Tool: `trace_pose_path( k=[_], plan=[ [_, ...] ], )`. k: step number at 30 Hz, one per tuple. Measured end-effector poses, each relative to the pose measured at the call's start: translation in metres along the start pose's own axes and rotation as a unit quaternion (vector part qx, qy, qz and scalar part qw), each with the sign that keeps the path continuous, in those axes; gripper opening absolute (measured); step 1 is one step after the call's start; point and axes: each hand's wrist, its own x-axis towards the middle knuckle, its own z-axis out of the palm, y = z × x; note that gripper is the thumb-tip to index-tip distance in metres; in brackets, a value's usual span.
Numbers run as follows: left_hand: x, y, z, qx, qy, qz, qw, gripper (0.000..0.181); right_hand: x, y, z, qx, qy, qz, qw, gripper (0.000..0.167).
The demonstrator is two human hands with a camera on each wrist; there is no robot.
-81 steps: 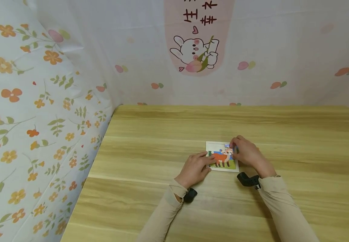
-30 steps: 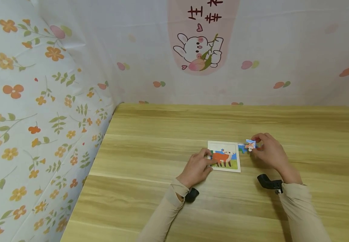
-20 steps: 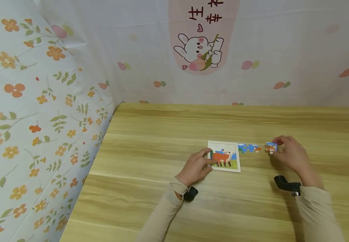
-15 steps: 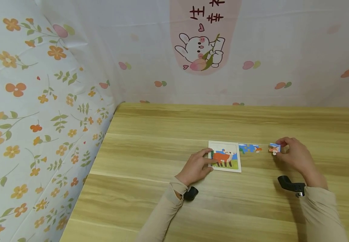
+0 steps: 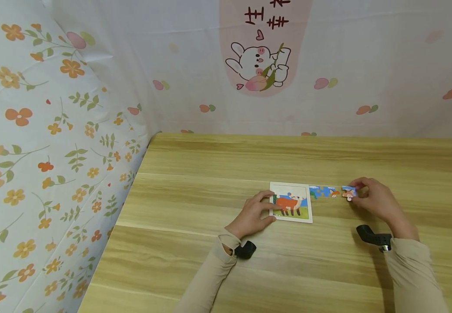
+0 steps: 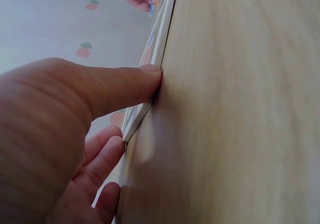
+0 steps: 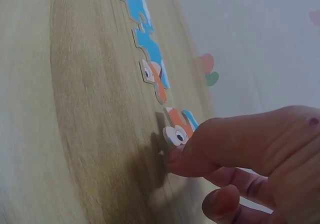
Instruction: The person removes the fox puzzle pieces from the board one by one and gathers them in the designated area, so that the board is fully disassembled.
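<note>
A square jigsaw board point(image 5: 286, 189) with a white rim lies on the table, its lower part filled with a red animal on grass and its upper part bare white. My left hand point(image 5: 251, 215) holds the board at its left side; one finger lies over the picture, and in the left wrist view the thumb point(image 6: 125, 84) touches the edge. To the board's right, joined jigsaw pieces point(image 5: 321, 191) form a blue strip ending in an orange face part. Just beyond that strip, my right hand point(image 5: 380, 200) pinches a jigsaw piece point(image 5: 348, 193) showing orange, blue and an eye.
The wooden table point(image 5: 210, 165) reaches back to a white printed cloth point(image 5: 347, 52). A flowered cloth point(image 5: 53, 174) hangs along the left side. A black wrist mount point(image 5: 372, 237) sits at the right wrist and another black mount point(image 5: 246, 250) at the left.
My right hand has carried the pinched piece from over the board to the right, past the blue strip, then slightly back left towards it. The left hand has stayed at the board.
</note>
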Motion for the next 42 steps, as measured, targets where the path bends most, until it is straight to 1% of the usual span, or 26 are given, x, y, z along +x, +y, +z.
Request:
trace_pose_path(
  k=[4, 8, 12, 16, 18, 23, 26, 32, 35, 42],
  plan=[
    [0.0, -0.002, 0.001, -0.014, -0.001, 0.001, 0.9999, 0.03, 0.001, 0.001, 0.001, 0.001, -0.002, -0.004, 1.0, 0.033],
    [0.0, -0.003, 0.002, -0.019, 0.002, 0.001, 0.9998, 0.033, 0.002, 0.002, 0.001, 0.005, -0.005, -0.007, 1.0, 0.033],
    [0.001, -0.004, 0.004, -0.016, 0.008, 0.005, 0.9998, 0.043, 0.002, 0.002, 0.001, 0.01, -0.01, -0.007, 0.9999, 0.033],
    [0.001, -0.005, 0.005, -0.015, 0.014, 0.005, 0.9998, 0.055, 0.002, 0.003, 0.0, 0.015, -0.027, 0.003, 0.9995, 0.033],
    [0.001, -0.005, 0.005, -0.019, 0.014, -0.005, 0.9997, 0.062, 0.002, 0.003, 0.0, 0.022, -0.038, 0.008, 0.999, 0.033],
    [0.001, -0.005, 0.006, -0.028, 0.009, -0.042, 0.9987, 0.08, 0.002, 0.007, -0.001, 0.048, -0.062, 0.018, 0.9967, 0.034],
    [0.0, -0.005, 0.006, -0.039, 0.008, -0.05, 0.998, 0.085, 0.002, 0.009, -0.001, 0.066, -0.077, 0.026, 0.9945, 0.036],
    [-0.001, -0.007, 0.003, -0.075, 0.012, -0.057, 0.9955, 0.078, 0.004, 0.01, 0.0, 0.077, -0.083, 0.031, 0.9931, 0.037],
    [-0.002, -0.007, 0.002, -0.079, 0.015, -0.056, 0.9952, 0.071, 0.005, 0.008, 0.0, 0.078, -0.081, 0.029, 0.9932, 0.035],
    [-0.002, -0.007, 0.001, -0.1, 0.044, -0.033, 0.9935, 0.052, 0.004, 0.006, 0.0, 0.076, -0.079, 0.028, 0.9936, 0.037]
  ],
)
